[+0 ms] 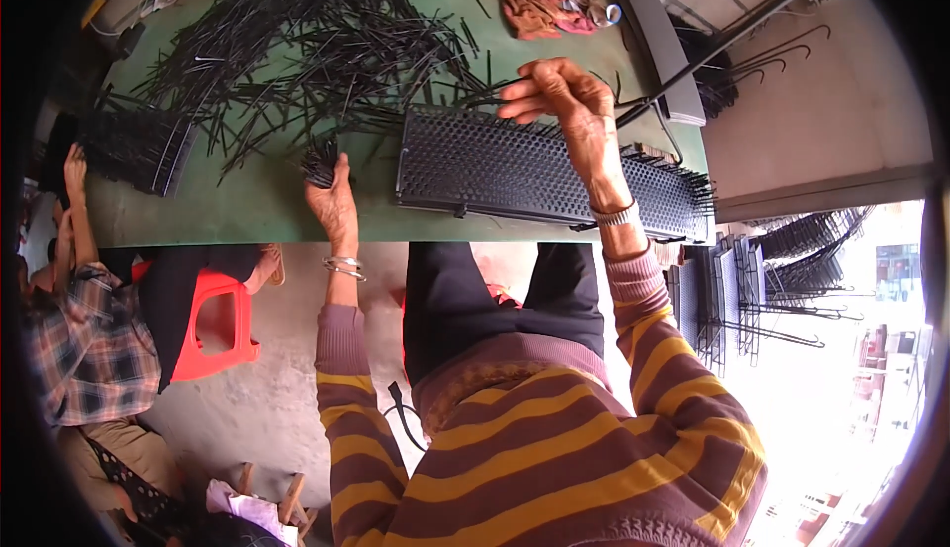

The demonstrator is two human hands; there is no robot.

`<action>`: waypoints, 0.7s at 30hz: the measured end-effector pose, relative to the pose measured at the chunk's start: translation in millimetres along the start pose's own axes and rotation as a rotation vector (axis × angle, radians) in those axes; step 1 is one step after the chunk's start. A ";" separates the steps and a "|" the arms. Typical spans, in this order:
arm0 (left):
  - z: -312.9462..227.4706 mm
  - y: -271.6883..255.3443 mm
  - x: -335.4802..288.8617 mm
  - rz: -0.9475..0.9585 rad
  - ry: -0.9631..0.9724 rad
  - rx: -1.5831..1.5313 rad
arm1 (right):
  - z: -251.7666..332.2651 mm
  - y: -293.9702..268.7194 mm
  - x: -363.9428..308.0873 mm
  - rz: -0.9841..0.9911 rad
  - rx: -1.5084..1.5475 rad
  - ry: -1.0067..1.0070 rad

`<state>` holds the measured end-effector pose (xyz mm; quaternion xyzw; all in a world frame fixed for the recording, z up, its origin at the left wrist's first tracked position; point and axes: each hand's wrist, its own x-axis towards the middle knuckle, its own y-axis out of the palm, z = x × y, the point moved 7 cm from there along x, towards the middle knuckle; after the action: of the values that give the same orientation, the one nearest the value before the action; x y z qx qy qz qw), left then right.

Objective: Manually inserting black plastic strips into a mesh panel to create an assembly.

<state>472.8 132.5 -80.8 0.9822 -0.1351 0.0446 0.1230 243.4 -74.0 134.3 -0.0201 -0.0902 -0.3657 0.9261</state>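
Observation:
My left hand (333, 209) is closed around a bundle of short thin black sticks (319, 163), just above the green table near its front edge. In front of me lies a long black perforated rack (485, 163), full of small round holes. Thin black sticks (693, 186) stand out of its right end and along its far edge. Over the rack's far side hangs my right hand (566, 97), its fingers bent and drawn together. Whatever lies between those fingertips is too small to make out.
Loose black sticks (327, 43) form a big heap on the green table (262, 213). At far left, a co-worker's hand (75, 173) touches another stick-filled rack (139, 146). An orange cloth (539, 13) lies at the back. A black metal bar (732, 33) slants across the right side.

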 end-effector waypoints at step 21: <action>-81.6 123.6 -149.4 0.389 -0.868 -0.713 | -38.5 -26.2 -19.5 -0.248 -0.638 -0.356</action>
<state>290.9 75.8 8.3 0.7659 -0.3570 -0.3876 0.3684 217.5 -84.0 92.2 -0.3595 -0.1329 -0.4756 0.7918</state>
